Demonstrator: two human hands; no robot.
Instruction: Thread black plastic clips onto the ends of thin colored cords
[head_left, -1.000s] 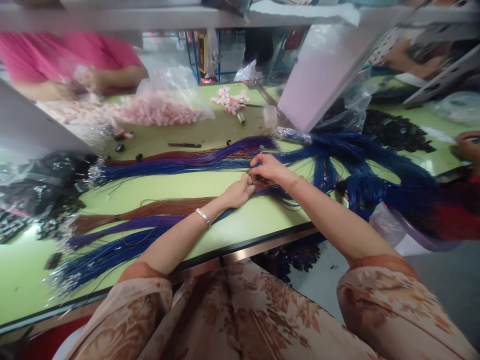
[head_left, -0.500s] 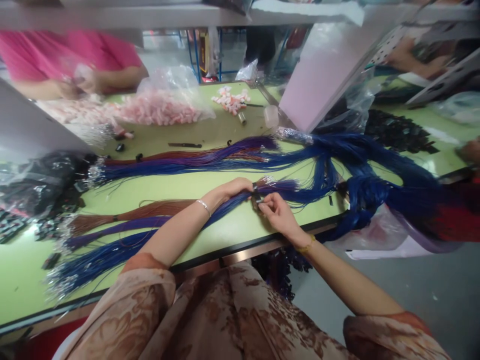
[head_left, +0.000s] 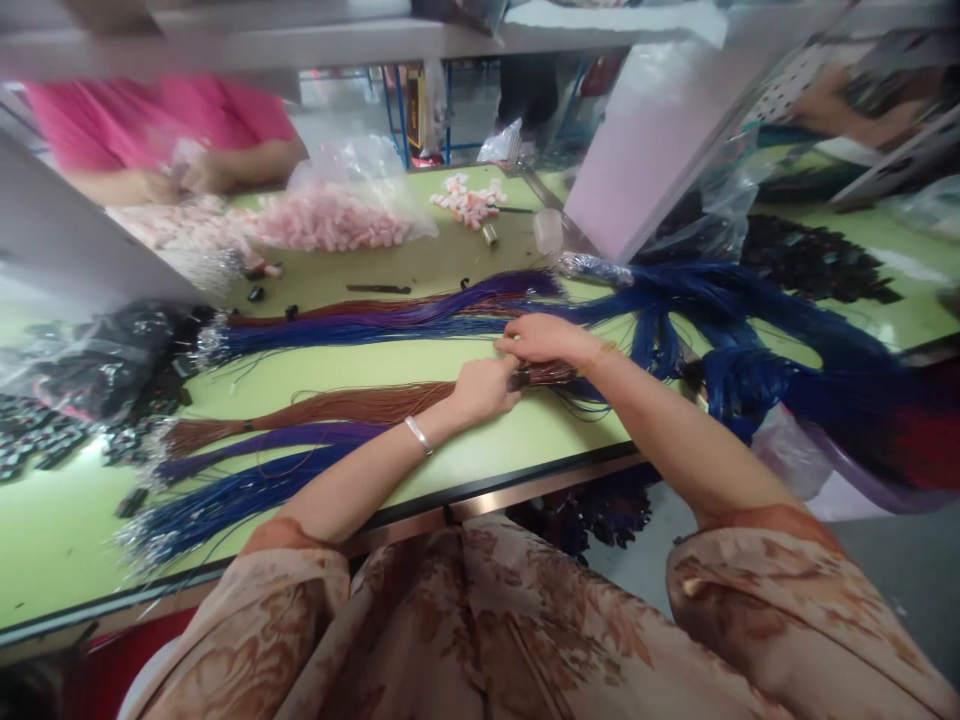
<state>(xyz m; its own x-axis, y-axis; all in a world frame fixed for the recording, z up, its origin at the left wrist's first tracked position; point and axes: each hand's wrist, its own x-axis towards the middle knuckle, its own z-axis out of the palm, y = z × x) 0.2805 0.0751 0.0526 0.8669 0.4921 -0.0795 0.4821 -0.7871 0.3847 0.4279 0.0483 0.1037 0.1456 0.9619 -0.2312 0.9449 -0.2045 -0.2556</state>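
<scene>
My left hand (head_left: 486, 388) is closed around the wire bundle near a small black piece (head_left: 519, 380). My right hand (head_left: 541, 340) reaches over the bundle, its fingertips pressed together against my left fingers; what they pinch is hidden. Brown wires (head_left: 360, 403) run left from my left hand, with purple wires (head_left: 300, 437) and blue wires (head_left: 247, 490) fanned out below them. Behind my hands lies another bundle of blue and purple wires (head_left: 360, 325), with silvery ends at the left.
A black knife-like tool (head_left: 379, 289) lies behind the wires. Pink pieces (head_left: 337, 218) are heaped at the back, near a person in pink. Black parts (head_left: 817, 260) are piled at the right. The table's dark front edge (head_left: 525, 476) runs before me.
My right hand has moved up and left over the bundle, beside my left hand. My left hand has turned and closed over the wires. The view has shifted slightly.
</scene>
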